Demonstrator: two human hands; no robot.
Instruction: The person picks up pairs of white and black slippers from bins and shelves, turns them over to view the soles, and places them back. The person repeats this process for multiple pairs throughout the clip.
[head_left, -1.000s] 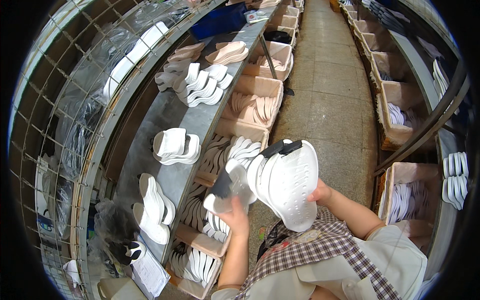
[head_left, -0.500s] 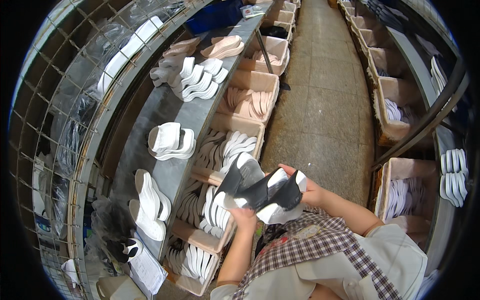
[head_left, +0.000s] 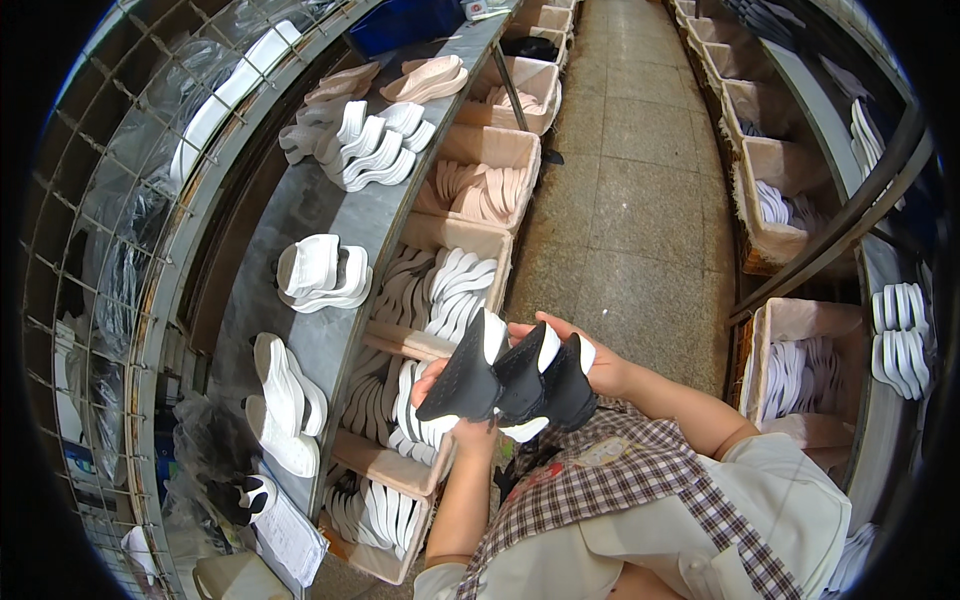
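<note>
A row of three black-and-white shoe soles (head_left: 520, 385) is held in front of my apron. Their black faces are turned up, with white showing at the edges and ends. My left hand (head_left: 468, 436) grips the near left end, its fingers curling round the leftmost sole. On the far right side, my right hand (head_left: 598, 366) is closed against the soles, with its fingers reaching behind them. Much of both hands is hidden under the soles. White soles (head_left: 460, 290) fill a lined bin just beyond them.
To my left runs a metal shelf (head_left: 345, 225) bearing stacks of white soles (head_left: 325, 272) and pink soles (head_left: 430, 78). Below it stands a row of lined bins (head_left: 535, 150). A papers stack (head_left: 290, 535) lies at the near end. Bins (head_left: 810, 315) also line the aisle's right side.
The soles have turned from a blurred, tilted position to show their black faces upward. My hands have stayed on them, and the whole view has shifted slightly.
</note>
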